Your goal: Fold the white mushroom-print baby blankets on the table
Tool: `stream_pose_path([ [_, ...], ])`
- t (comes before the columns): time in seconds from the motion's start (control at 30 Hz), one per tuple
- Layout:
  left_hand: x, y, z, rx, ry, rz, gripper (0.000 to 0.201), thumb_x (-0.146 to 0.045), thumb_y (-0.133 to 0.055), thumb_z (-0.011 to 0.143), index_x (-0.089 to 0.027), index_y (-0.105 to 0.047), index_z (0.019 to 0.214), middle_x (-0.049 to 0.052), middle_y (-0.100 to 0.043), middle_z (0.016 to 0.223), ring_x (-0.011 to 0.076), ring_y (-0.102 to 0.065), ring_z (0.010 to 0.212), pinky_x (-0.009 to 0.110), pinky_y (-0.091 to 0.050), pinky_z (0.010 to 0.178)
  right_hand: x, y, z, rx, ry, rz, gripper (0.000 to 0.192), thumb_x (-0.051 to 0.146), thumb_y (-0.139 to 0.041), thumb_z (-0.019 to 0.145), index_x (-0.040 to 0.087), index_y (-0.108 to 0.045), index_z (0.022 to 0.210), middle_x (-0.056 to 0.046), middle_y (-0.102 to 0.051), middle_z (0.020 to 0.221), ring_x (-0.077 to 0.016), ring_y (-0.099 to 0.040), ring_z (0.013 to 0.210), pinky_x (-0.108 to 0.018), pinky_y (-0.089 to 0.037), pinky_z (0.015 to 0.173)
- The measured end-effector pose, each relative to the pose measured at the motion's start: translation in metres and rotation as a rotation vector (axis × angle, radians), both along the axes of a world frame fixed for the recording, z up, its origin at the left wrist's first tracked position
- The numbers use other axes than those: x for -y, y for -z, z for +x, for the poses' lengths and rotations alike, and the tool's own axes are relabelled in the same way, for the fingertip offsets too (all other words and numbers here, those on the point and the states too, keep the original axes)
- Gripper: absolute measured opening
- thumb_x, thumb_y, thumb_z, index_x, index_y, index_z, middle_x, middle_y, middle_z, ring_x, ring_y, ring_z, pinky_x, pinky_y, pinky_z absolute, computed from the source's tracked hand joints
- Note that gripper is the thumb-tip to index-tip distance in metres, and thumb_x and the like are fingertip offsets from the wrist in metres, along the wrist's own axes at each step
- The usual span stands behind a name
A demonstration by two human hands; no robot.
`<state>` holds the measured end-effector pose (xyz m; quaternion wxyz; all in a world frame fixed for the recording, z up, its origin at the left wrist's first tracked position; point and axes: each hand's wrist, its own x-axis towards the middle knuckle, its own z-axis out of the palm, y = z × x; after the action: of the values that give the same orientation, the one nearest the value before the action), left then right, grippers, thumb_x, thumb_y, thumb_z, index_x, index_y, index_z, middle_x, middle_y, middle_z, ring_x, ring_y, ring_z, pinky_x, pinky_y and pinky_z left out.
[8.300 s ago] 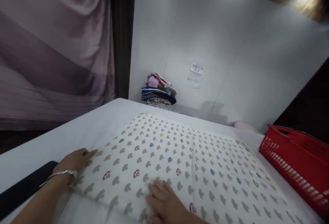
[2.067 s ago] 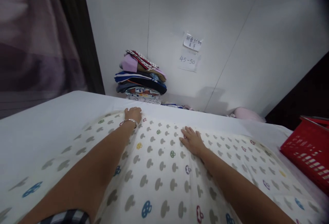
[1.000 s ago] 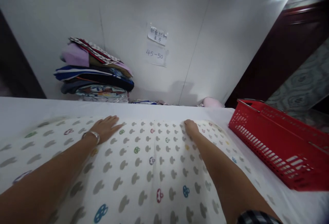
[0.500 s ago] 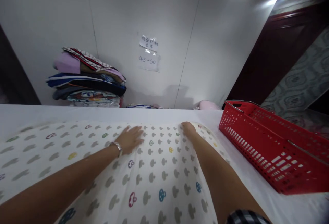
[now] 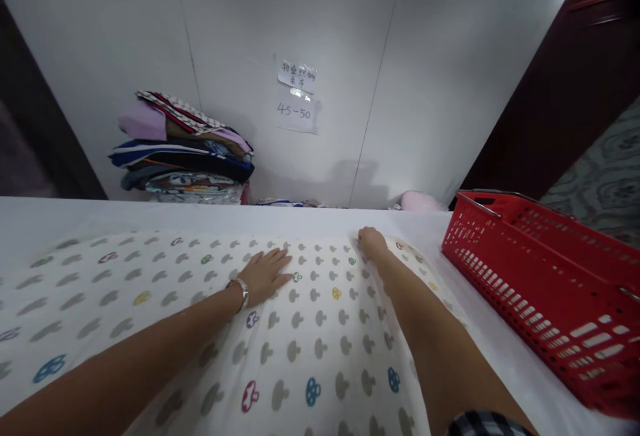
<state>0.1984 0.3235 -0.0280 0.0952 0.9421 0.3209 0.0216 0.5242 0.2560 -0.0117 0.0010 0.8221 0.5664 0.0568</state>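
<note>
A white cloth (image 5: 320,329) printed with grey and coloured mushrooms lies spread over the white table. My left hand (image 5: 264,276), with a silver bracelet at the wrist, rests flat on the cloth near its far side, fingers stretched out. At the cloth's far right edge, my right hand (image 5: 373,243) is closed, its fingers curled over the cloth's border; the fingertips are hidden. A few small wrinkles show around both arms.
A red plastic basket (image 5: 530,276) with metal handles stands at the right. Against the wall at the back left is a pile of folded fabrics (image 5: 185,149). A pink item (image 5: 420,201) sits behind the table's far edge. Paper notes (image 5: 299,96) are taped to the wall.
My right hand's fingers look more curled at the cloth's edge. My left hand stays flat on the cloth, shifted slightly. The view has turned a little, bringing the basket closer in frame.
</note>
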Motion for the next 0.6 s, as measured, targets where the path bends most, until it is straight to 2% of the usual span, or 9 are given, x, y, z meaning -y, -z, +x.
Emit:
stream_pose_path([
  [0.13,-0.005,-0.005,0.008,-0.027,0.000,0.008,0.065,-0.062,-0.020,0.083,-0.026,-0.033,0.135,0.002,-0.020,0.147,0.0222,-0.016,0.135,0.045,-0.011,0.109,-0.007,0.001,0.002,0.027,0.078,0.028,0.027,0.009,-0.044,0.081,0.011,-0.057,0.105,-0.014,-0.057,0.105,-0.0213,-0.050,0.100,-0.027,-0.039,0.078],
  [0.3,-0.010,0.005,0.012,-0.032,-0.014,0.017,0.066,-0.061,-0.020,0.083,-0.026,-0.028,0.138,0.001,-0.017,0.147,0.0231,-0.015,0.136,0.047,-0.009,0.108,-0.010,0.006,0.003,0.013,0.082,0.003,0.025,0.011,-0.042,0.084,0.013,-0.057,0.104,-0.013,-0.058,0.104,-0.0201,-0.051,0.097,-0.027,-0.040,0.075],
  [0.43,-0.011,0.013,0.010,-0.001,-0.012,0.030,0.066,-0.062,-0.019,0.083,-0.028,-0.028,0.138,0.000,-0.017,0.147,0.0223,-0.014,0.136,0.045,-0.009,0.108,0.002,0.006,0.012,0.012,0.075,-0.010,0.023,0.017,-0.041,0.087,0.016,-0.059,0.100,-0.011,-0.059,0.103,-0.0188,-0.051,0.098,-0.025,-0.039,0.076],
  [0.6,-0.010,0.009,0.011,-0.008,-0.030,0.020,0.066,-0.063,-0.020,0.082,-0.027,-0.028,0.137,-0.002,-0.017,0.147,0.0224,-0.015,0.136,0.045,-0.009,0.109,0.027,0.004,0.028,0.029,0.089,-0.012,0.021,0.012,-0.048,0.081,0.018,-0.061,0.097,-0.010,-0.059,0.104,-0.0181,-0.052,0.098,-0.024,-0.039,0.075],
])
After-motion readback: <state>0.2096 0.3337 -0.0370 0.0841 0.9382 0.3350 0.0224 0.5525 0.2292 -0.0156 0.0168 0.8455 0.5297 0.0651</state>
